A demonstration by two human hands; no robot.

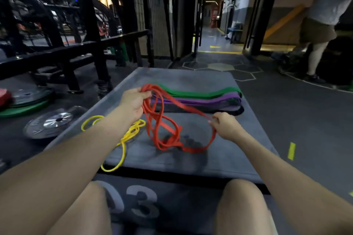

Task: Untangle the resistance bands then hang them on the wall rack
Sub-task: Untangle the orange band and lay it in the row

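A tangled red resistance band (165,127) hangs in loops over a grey padded box (219,156) in front of me. My left hand (133,103) grips several of its loops at the top and lifts them. One strand is pinched by my right hand (225,125) and pulled to the right. The band's lower loops rest on the box. A thin yellow band (126,137) lies knotted on the box under my left forearm, trailing over the near edge. Green (194,92), purple (200,100) and black (235,111) bands lie flat side by side further back.
Weight plates (48,123) lie on the floor at the left, beside a black steel rack frame (95,47). A person (322,25) stands at the far right. My knees are at the bottom of the view. Open dark floor runs to the right of the box.
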